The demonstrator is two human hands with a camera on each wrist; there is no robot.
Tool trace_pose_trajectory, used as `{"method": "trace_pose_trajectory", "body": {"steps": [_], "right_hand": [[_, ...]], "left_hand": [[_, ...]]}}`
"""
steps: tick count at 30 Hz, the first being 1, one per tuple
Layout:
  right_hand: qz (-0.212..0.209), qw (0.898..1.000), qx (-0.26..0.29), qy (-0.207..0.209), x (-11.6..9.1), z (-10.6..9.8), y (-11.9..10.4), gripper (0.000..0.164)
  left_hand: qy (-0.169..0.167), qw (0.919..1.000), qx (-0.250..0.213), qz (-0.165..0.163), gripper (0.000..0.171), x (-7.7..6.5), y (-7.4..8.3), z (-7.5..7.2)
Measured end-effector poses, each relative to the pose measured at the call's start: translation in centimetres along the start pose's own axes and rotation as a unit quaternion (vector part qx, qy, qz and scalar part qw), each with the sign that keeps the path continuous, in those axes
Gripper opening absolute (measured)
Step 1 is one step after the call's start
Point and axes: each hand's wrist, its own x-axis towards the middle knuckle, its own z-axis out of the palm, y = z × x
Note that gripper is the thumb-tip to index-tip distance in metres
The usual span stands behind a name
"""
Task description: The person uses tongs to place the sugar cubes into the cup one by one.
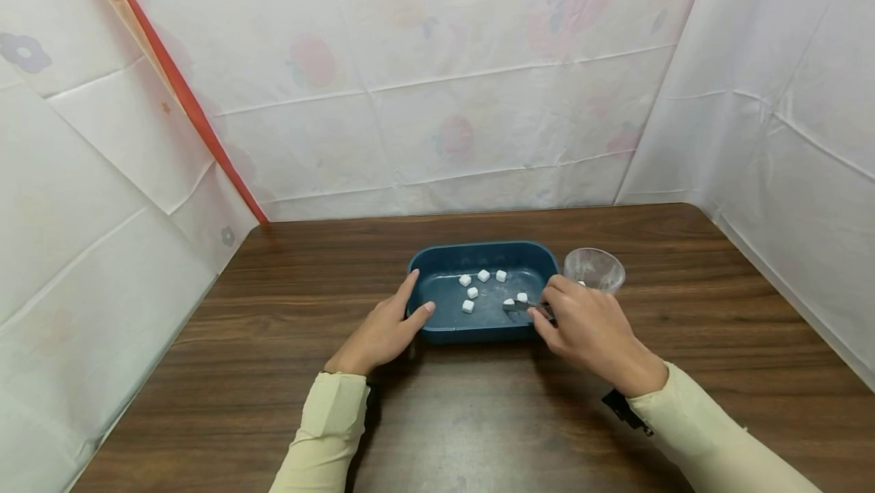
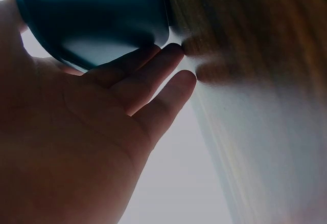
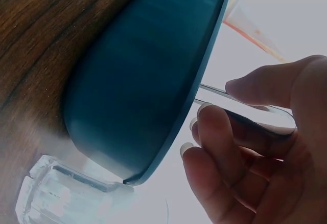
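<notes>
A dark teal tray [image 1: 485,326] holds several small white cubes [image 1: 468,306]. My left hand [image 1: 383,330] rests along its left end, thumb over the near rim. In the left wrist view, straight fingers [image 2: 158,78] lie against the tray's outside wall. At the right end, my right hand [image 1: 584,318] pinches small metal tongs [image 3: 245,112] between thumb and fingers. The tong tips reach down inside the tray at a white cube [image 1: 509,301]; whether they grip it I cannot tell. Another cube [image 1: 522,297] lies just behind.
A clear plastic cup [image 1: 595,269] stands close to the tray's right end, partly behind my right hand, with something white inside. All stand on a brown wooden table [image 1: 307,273]. White patterned sheets [image 1: 437,83] hang behind and at both sides.
</notes>
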Motion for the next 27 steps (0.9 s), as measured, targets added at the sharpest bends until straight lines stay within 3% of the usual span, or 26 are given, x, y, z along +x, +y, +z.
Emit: {"method": "trace_pose_trajectory", "body": {"steps": [27], "right_hand": [[-0.014, 1.0, 0.008, 0.02, -0.09, 0.18, -0.11, 0.025]], "left_hand": [[-0.001, 1.0, -0.004, 0.003, 0.077, -0.03, -0.1, 0.02]]}}
